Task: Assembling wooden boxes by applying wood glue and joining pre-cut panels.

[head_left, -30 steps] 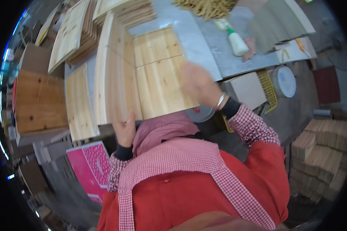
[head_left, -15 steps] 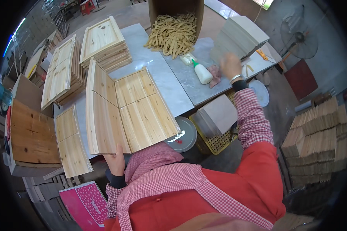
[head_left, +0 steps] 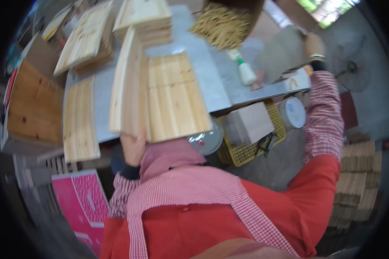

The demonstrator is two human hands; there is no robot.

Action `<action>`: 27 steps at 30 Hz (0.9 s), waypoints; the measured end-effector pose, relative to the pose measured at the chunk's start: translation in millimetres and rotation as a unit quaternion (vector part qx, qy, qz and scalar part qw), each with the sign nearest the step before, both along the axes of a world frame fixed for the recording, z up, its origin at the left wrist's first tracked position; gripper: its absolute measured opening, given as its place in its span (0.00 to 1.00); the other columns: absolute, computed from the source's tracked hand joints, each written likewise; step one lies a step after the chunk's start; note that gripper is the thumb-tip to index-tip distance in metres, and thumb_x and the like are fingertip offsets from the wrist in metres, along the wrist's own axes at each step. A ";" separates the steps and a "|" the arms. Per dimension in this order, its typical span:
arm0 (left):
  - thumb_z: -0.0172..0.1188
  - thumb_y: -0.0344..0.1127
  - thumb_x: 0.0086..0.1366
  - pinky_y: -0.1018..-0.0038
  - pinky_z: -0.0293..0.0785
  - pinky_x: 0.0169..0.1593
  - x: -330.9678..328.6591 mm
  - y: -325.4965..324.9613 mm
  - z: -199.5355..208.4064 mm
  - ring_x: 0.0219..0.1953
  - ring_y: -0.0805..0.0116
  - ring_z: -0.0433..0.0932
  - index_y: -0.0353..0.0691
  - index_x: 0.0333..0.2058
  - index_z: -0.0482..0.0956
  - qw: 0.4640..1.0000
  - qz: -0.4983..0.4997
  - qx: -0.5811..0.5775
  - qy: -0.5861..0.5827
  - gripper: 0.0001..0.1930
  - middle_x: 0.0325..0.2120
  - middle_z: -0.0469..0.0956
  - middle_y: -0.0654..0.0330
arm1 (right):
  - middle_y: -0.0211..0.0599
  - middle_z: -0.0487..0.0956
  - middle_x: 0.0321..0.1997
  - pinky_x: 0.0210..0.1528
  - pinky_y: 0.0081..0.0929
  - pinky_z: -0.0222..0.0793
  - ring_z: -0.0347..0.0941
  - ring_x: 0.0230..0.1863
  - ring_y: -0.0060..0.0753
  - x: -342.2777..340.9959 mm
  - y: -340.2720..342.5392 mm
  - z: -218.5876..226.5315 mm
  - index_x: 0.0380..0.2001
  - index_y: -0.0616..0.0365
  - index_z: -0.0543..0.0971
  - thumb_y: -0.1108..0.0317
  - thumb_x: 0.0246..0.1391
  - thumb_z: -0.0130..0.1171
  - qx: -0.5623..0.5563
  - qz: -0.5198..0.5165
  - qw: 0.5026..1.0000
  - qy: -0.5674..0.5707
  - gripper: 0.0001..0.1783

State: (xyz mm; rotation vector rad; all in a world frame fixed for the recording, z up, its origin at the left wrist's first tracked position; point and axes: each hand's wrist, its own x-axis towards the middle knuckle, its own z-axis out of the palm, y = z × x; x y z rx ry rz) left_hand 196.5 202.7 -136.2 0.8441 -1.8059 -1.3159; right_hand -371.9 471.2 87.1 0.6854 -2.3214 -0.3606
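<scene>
My left hand (head_left: 134, 146) grips the near end of a pale wooden board (head_left: 126, 86) standing on edge on the grey table (head_left: 205, 77). A flat pine panel (head_left: 173, 99) lies against that board's right side and overhangs the table's near edge. My right hand (head_left: 314, 44), with a bracelet at the wrist, is stretched out to the far right end of the table beside grey sheets (head_left: 285, 47). The picture is too blurred there to show whether it holds anything. A white glue bottle (head_left: 246, 73) stands between the panel and that hand.
A cardboard box of wooden dowels (head_left: 222, 23) sits at the table's back. Stacks of pine boards (head_left: 84, 41) fill the back left. A yellow basket (head_left: 250, 142) and a white bucket (head_left: 293, 112) stand under the table. A pink crate (head_left: 80, 203) is lower left, stacked wood blocks (head_left: 358, 181) right.
My right hand left the flat panel and reached out to the table's far right end. My left hand stayed on the upright board.
</scene>
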 end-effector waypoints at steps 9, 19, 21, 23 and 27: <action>0.58 0.28 0.58 0.73 0.74 0.32 -9.8 5.4 11.2 0.27 0.69 0.79 0.25 0.34 0.77 0.999 0.033 -0.004 -0.013 0.10 0.25 0.80 0.55 | 0.52 0.77 0.34 0.38 0.42 0.70 0.74 0.37 0.56 155.2 -179.6 -26.6 0.44 0.58 0.73 0.74 0.53 0.49 -0.084 0.539 0.813 -0.205 0.13; 0.58 0.25 0.60 0.75 0.72 0.45 -1.2 8.7 9.4 0.43 0.70 0.76 0.27 0.48 0.71 0.993 0.015 0.119 -0.009 0.17 0.41 0.77 0.55 | 0.47 0.78 0.32 0.35 0.43 0.70 0.75 0.33 0.53 179.7 -299.9 -136.9 0.37 0.55 0.71 0.62 0.51 0.56 0.008 0.506 0.833 -0.223 0.12; 0.58 0.25 0.60 0.75 0.72 0.45 -0.2 9.5 11.7 0.43 0.70 0.76 0.28 0.48 0.70 0.993 0.012 0.115 -0.022 0.17 0.41 0.77 0.55 | 0.46 0.78 0.31 0.34 0.43 0.70 0.75 0.32 0.52 171.4 -310.2 -135.4 0.36 0.55 0.71 0.59 0.51 0.58 0.017 0.497 0.842 -0.212 0.14; 0.57 0.25 0.61 0.75 0.72 0.46 0.0 9.2 14.2 0.44 0.69 0.76 0.28 0.50 0.70 0.993 0.008 0.109 -0.042 0.18 0.42 0.76 0.55 | 0.47 0.78 0.31 0.41 0.46 0.65 0.75 0.36 0.51 167.6 -317.1 -124.9 0.35 0.57 0.71 0.62 0.47 0.56 -0.029 0.470 0.849 -0.240 0.14; 0.57 0.25 0.61 0.75 0.72 0.46 -1.6 10.6 20.3 0.43 0.70 0.75 0.28 0.50 0.70 0.990 0.019 0.124 -0.065 0.18 0.42 0.76 0.55 | 0.47 0.78 0.30 0.42 0.48 0.64 0.75 0.36 0.51 155.8 -321.2 -131.7 0.34 0.58 0.70 0.63 0.46 0.55 -0.144 0.625 0.730 -0.236 0.14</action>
